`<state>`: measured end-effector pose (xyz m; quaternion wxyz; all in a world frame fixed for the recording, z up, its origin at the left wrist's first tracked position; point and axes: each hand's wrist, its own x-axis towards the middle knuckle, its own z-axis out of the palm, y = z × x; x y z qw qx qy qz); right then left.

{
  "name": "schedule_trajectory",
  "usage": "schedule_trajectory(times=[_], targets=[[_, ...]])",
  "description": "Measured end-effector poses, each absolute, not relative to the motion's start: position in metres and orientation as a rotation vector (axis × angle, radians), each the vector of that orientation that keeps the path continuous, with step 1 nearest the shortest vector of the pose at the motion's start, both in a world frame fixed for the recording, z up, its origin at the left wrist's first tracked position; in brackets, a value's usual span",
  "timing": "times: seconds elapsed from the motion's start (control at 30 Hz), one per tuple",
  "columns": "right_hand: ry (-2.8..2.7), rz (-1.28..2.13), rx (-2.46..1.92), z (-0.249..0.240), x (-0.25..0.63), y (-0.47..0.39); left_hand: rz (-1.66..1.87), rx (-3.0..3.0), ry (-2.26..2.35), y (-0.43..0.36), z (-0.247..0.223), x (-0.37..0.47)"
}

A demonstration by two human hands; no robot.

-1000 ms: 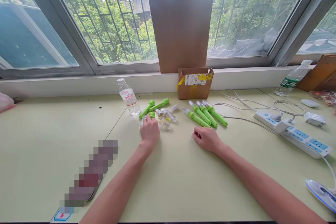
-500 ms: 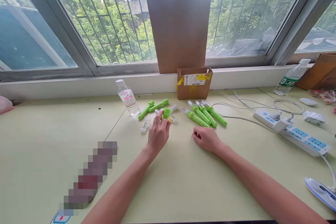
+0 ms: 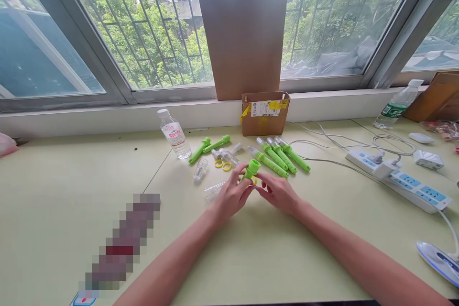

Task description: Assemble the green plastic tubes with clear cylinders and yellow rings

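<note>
My left hand [image 3: 231,194] grips a green plastic handle [image 3: 253,168] whose wide threaded collar points up. A yellow ring [image 3: 254,180] is between the two hands, and the bent fingertips of my right hand [image 3: 278,193] close on its right side. Partly behind my left hand lies a clear plastic tube [image 3: 214,191]. Farther back are a ribbed clear cap [image 3: 200,170], two loose yellow rings [image 3: 226,167] and more clear pieces [image 3: 226,155]. Two green handles [image 3: 200,150] lie beyond, near the bottle.
Several green handles with clear tips [image 3: 283,155] lie beyond my right hand. A water bottle [image 3: 175,136] and a cardboard box [image 3: 264,119] stand at the back. Cables lead to a power strip [image 3: 398,179] on the right. A blurred-out object [image 3: 125,239] lies at left.
My left hand has moved right and nearer with the green handle, uncovering the loose rings and a clear tube. My right hand has shifted left to meet it, its fingers now at a yellow ring.
</note>
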<state>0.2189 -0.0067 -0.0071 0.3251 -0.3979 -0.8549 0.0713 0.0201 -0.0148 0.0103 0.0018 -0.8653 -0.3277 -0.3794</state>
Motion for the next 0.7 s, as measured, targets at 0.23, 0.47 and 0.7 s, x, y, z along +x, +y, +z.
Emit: schedule_trajectory(times=[0.23,0.47,0.7], targets=[[-2.332,0.131,-0.958,-0.0134,0.2207,-0.0031,-1.058,-2.771,-0.979,-0.019,0.0091,0.0256],[-2.459,0.16,-0.99,-0.0077,0.2208,-0.0059,-1.017,-2.746,-1.022,-0.0183,0.0058,0.0224],[-2.386,0.242,-1.088,-0.009,0.2174,-0.0051,-0.86,-2.713,-1.04,-0.0167,0.0075,0.0192]])
